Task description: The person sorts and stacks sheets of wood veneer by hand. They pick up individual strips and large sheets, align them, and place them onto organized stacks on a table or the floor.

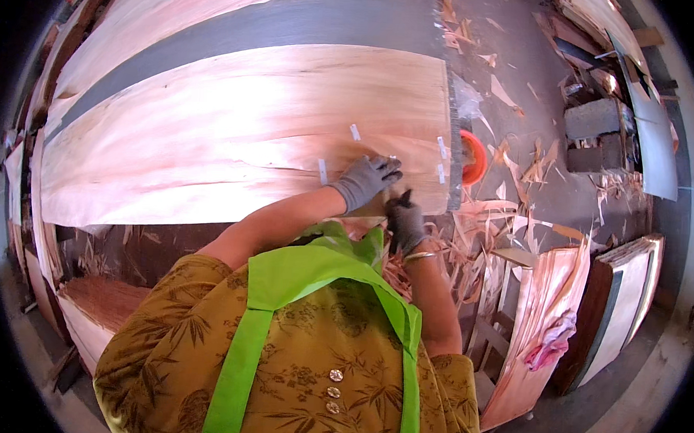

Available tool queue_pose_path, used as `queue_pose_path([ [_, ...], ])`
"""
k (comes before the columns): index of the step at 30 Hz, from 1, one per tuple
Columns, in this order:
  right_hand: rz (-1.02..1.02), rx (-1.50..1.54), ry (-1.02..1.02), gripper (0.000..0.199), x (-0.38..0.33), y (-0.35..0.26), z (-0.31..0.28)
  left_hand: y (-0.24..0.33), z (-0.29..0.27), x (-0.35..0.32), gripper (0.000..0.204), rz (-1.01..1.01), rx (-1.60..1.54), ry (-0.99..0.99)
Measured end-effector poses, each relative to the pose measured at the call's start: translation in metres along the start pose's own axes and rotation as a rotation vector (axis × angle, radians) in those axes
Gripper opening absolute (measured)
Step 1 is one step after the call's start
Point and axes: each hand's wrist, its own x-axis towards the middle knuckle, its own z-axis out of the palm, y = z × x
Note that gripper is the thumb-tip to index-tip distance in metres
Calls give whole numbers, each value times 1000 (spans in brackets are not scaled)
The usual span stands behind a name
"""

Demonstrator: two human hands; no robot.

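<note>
- Wood scraps [547,159] litter the grey floor [518,27] right of the work surface.
- Pale veneer sheet [246,127]: directly ahead of the hands, mostly to their left, its long axis running left to right.
- Left hand [366,180], gloved, reaches farther over the sheet; the gloved right hand [406,221] is at its near edge, toward the right end.
- Both hands sit close together, fingers bent; I cannot tell whether either grips anything.
- White strips [323,171] dot the sheet around them.
</note>
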Motion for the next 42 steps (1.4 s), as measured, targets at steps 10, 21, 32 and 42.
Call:
queue_pose_path([
  [10, -162, -109, 350, 29, -28, -64, -248, -45, -24, -15, 52, -286, -296, 11],
  [21, -321, -338, -84, 16, 58, -88, -210, -71, -39, -65, 57, -565, -6, 115],
  [32, -338, -415, 8, 23, 87, -60, -139, -75, -46, -88, 57, -617, -227, 135],
  [42, -1188, -565, 468, 17, -40, -80, 10, -80, -27, -132, 66, -635, -325, 489],
])
